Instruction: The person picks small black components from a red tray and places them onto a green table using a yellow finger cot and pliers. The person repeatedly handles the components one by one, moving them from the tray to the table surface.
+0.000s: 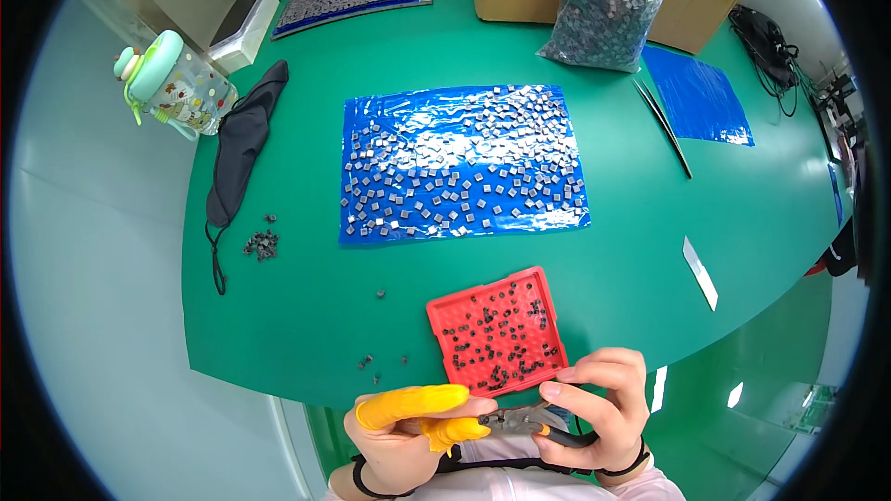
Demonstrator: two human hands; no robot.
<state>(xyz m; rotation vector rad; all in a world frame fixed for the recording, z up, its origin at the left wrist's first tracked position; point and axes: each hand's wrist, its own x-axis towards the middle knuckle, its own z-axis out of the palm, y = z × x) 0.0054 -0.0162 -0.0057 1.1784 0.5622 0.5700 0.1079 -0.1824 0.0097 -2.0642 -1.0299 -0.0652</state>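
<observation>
**Pliers in your right hand, raised at the near rim of the red tray**

The hand pliers [513, 421] sit just below the red tray [437, 327]. Your right hand [603, 408] holds them with index finger and thumb on the handles. Your left hand [399, 429], with yellow finger cots [413, 404], brings its fingertips close together at the nose of the pliers; you cannot tell from this view what, if anything, is pinched there.

From the pliers, the tray lies at 12 o'clock, scattered with small dark pieces [487, 314]. Beyond it, also at 12, a blue film sheet [371, 107] carries many small metallic cubes [499, 189]. At 10 o'clock is a little dark pile [264, 246]; at half past ten, a black cloth item [243, 153] and a drinking bottle [197, 97]. Metal tweezers [665, 128] lie at 1 o'clock, a whitish strip [700, 275] towards 2.
</observation>
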